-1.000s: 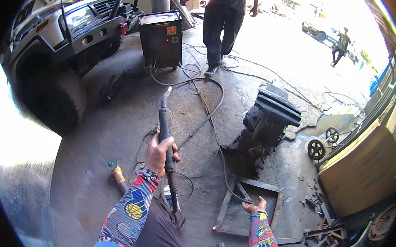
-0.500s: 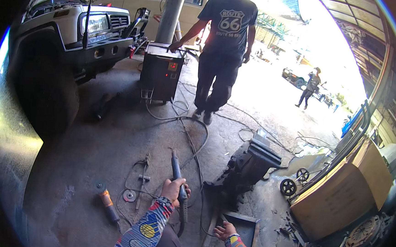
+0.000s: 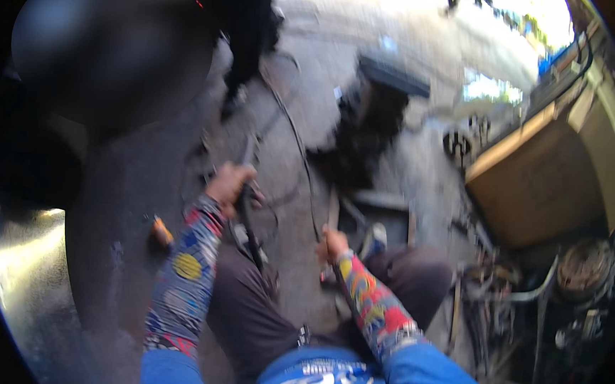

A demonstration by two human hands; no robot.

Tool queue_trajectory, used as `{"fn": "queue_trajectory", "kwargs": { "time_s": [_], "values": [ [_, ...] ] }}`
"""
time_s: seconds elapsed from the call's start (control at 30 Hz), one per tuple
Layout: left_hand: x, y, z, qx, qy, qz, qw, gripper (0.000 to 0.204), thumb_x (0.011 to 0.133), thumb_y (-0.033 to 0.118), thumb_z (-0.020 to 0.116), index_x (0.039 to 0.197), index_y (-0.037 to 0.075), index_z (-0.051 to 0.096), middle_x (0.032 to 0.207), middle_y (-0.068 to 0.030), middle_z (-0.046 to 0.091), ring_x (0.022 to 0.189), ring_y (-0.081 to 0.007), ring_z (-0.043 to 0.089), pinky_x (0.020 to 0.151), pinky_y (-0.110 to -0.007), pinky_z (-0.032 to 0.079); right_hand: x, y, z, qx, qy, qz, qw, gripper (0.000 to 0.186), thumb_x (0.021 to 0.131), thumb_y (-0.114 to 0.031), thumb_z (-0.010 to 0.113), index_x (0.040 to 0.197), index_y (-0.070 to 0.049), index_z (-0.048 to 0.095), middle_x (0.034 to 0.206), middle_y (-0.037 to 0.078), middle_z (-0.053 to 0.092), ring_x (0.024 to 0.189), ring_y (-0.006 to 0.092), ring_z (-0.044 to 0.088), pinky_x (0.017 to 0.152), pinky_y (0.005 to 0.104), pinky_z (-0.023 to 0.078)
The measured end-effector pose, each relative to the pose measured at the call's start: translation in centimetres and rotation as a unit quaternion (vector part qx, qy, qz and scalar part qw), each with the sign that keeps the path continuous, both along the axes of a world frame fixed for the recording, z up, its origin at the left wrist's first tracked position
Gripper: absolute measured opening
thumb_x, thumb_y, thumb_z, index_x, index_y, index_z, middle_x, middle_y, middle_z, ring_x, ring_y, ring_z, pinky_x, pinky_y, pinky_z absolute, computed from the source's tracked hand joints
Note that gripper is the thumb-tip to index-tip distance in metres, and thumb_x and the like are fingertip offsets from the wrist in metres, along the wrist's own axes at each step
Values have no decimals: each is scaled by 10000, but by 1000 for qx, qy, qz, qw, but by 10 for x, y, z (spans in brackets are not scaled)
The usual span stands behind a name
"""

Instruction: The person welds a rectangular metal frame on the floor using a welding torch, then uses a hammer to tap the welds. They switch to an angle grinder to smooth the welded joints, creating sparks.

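The picture is smeared by motion. My left hand (image 3: 231, 185) is wrapped round a welding torch (image 3: 250, 149), its neck pointing away from me and its dark cable (image 3: 249, 234) hanging down between my knees. My right hand (image 3: 332, 245) is closed in front of my right knee. A thin dark cable (image 3: 298, 145) runs down from the far floor to its fingers and seems to be gripped there. Just beyond that hand lies a rectangular metal frame (image 3: 382, 199) on the floor, my shoe partly over it. An orange-bodied power tool (image 3: 162, 232) lies left of my left forearm.
A bulky dark machine part (image 3: 369, 125) stands beyond the frame. To the right are a large cardboard box (image 3: 547, 180), a round metal disc (image 3: 584, 270) and scrap metal pieces (image 3: 488, 304). A person in dark trousers (image 3: 243, 38) stands ahead. A blurred dark oval covers the upper left.
My view has tipped down toward my lap. Both hands now appear higher in the picture, the left still round the torch. The standing person appears further left and nearer.
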State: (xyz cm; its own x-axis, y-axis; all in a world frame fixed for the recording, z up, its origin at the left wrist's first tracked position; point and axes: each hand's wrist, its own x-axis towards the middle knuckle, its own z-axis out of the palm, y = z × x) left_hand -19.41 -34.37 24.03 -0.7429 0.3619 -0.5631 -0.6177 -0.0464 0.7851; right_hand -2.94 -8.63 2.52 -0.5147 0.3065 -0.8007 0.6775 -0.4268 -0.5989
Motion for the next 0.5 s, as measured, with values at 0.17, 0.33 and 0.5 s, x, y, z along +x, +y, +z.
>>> {"fn": "queue_trajectory", "kwargs": {
  "time_s": [0.17,0.33,0.5],
  "values": [
    [2,11,-3,-115,5,25,993,282,963,327,595,1111,97,527,861,-62,627,605,-139,602,483,-288,478,14,13,-52,112,-152,-347,919,631,811,-283,752,1236,149,573,1246,258,646,1074,340,680,879,431,547],
    [-8,46,-8,-205,66,6,976,249,950,299,625,1014,75,537,829,-42,612,598,-111,580,470,-254,477,10,49,-90,-22,-74,-444,893,690,872,-323,764,1295,167,527,1387,221,574,1259,276,551,1100,391,368],
    [-17,67,-11,-209,82,14,974,226,953,273,629,1013,72,546,841,-35,616,622,-103,574,483,-248,475,11,86,-129,-249,67,-420,870,407,914,-557,667,986,-164,594,749,-2,578,674,208,577,769,481,456]
  ]
}}
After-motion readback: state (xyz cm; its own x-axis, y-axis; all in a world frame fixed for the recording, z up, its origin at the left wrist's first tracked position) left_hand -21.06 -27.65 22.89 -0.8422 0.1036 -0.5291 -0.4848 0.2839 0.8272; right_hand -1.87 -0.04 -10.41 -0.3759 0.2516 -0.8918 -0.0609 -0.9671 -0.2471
